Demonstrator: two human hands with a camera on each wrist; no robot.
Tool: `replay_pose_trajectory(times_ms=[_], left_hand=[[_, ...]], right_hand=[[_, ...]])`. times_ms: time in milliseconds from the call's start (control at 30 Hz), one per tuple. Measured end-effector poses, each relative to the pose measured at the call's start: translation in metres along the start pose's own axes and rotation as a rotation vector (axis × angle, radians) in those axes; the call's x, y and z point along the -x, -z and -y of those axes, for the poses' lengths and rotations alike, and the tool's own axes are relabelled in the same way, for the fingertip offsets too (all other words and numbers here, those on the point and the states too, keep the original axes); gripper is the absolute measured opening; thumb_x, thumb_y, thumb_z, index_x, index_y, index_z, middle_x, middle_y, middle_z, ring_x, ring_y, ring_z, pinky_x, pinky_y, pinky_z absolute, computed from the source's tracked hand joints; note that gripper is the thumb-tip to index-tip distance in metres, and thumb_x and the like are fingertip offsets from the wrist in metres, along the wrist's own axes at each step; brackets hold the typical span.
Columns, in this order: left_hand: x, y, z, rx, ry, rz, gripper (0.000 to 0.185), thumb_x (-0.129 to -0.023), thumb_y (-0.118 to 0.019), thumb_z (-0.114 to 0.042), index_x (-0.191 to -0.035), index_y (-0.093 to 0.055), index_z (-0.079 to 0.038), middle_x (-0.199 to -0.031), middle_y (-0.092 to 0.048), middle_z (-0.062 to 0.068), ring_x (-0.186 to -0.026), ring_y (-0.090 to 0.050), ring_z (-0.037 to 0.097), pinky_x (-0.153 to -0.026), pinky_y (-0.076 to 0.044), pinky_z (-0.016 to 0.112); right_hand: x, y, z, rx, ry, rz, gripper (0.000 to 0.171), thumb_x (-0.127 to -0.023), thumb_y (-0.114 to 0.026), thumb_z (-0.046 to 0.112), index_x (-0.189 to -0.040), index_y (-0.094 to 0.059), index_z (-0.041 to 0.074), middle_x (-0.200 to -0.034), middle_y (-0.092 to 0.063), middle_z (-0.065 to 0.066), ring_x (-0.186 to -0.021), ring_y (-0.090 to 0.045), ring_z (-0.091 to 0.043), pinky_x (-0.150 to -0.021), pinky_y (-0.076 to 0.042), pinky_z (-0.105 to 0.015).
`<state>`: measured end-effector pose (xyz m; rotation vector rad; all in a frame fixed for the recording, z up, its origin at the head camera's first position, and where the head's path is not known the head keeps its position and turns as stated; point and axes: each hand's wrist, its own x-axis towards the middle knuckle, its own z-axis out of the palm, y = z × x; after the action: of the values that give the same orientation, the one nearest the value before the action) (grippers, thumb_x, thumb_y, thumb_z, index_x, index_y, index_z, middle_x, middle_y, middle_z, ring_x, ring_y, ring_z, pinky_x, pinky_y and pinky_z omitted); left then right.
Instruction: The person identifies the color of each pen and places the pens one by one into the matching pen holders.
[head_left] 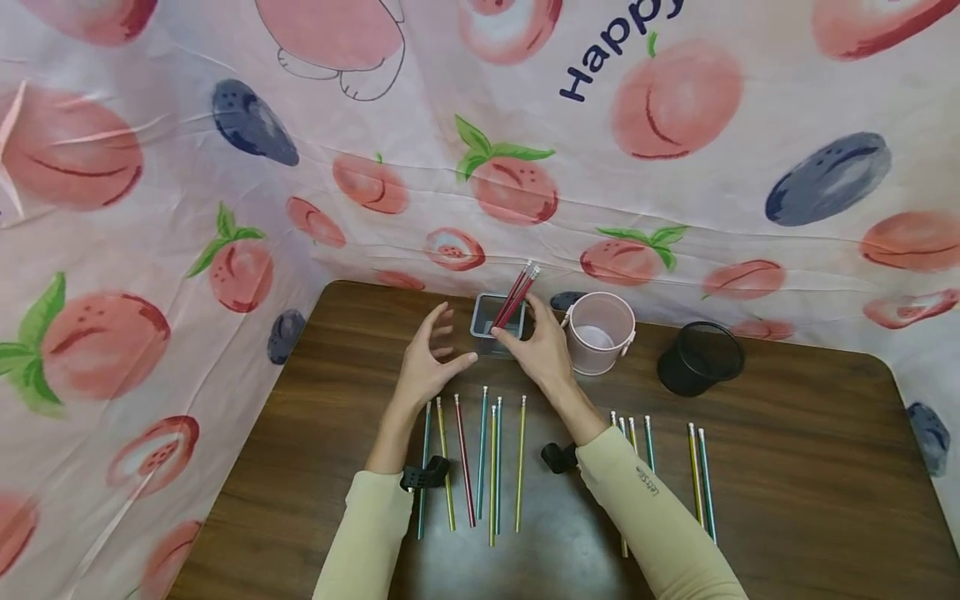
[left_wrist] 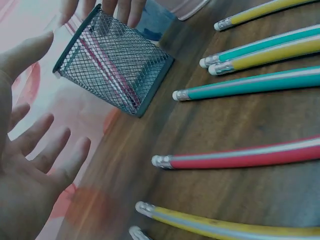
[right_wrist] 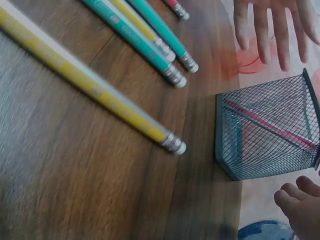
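A small black mesh pencil holder point(head_left: 497, 343) stands at the back of the table, with red pencils point(head_left: 514, 298) leaning in it toward the upper right. My right hand point(head_left: 546, 350) is at the holder's right side, its thumb and fingers spread apart around the rim and close to the red pencils. In the left wrist view, the right hand's fingers point(left_wrist: 122, 11) show beyond the mesh. My left hand point(head_left: 426, 360) is held up left of the holder, fingers spread, with nothing in it. The right wrist view shows the red pencils through the holder's mesh point(right_wrist: 270, 130).
Yellow, teal and red pencils point(head_left: 463, 458) lie in a loose row in front of the holder. More pencils point(head_left: 701, 483) lie at the right, partly under the right sleeve. A pink bucket point(head_left: 597, 354) and a round black mesh cup point(head_left: 686, 371) stand right of the holder.
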<state>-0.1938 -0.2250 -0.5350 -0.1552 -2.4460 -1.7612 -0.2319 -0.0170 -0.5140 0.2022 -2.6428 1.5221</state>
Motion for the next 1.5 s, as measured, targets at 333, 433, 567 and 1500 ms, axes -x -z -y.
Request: replay_pose_trajectory(times_ms=[333,433,567,1500], left_hand=[[0.025,0.011,0.012,-0.055,0.099,-0.047,0.07,-0.085,-0.081,-0.021,-0.145,-0.047,-0.01,-0.135,-0.058,0.014,-0.109,-0.063,0.033,-0.084,-0.056,0.047],[0.031,0.013,0.013,-0.11,0.128,-0.067,0.053,-0.087,-0.079,-0.022,-0.134,-0.058,-0.008,-0.121,-0.066,0.01,-0.099,-0.068,0.025,-0.079,-0.055,0.034],[0.039,0.013,0.014,-0.067,0.178,-0.098,0.039,-0.087,-0.077,-0.016,-0.122,-0.065,-0.005,-0.109,-0.07,0.01,-0.091,-0.07,0.023,-0.07,-0.058,0.029],[0.064,-0.01,0.0,-0.283,0.305,0.014,0.044,-0.078,-0.083,-0.004,-0.117,-0.064,-0.002,-0.096,-0.064,0.009,-0.073,-0.07,0.014,-0.055,-0.057,0.027]], right_hand=[[-0.002,-0.005,-0.006,-0.063,-0.004,0.025,0.077,-0.082,-0.082,0.041,-0.145,-0.047,0.015,-0.141,-0.054,-0.013,-0.13,-0.051,-0.027,-0.109,-0.04,-0.041],[-0.002,-0.007,-0.008,-0.07,-0.001,0.016,0.079,-0.08,-0.083,0.039,-0.145,-0.046,0.014,-0.14,-0.054,-0.015,-0.129,-0.052,-0.029,-0.108,-0.04,-0.043],[-0.001,-0.01,-0.012,-0.082,-0.014,0.024,0.082,-0.079,-0.084,0.04,-0.146,-0.043,0.015,-0.143,-0.052,-0.015,-0.13,-0.051,-0.029,-0.107,-0.041,-0.043],[0.005,-0.021,-0.024,-0.166,0.0,0.0,0.08,-0.08,-0.084,0.036,-0.142,-0.039,0.015,-0.143,-0.05,-0.015,-0.128,-0.052,-0.029,-0.105,-0.044,-0.044]])
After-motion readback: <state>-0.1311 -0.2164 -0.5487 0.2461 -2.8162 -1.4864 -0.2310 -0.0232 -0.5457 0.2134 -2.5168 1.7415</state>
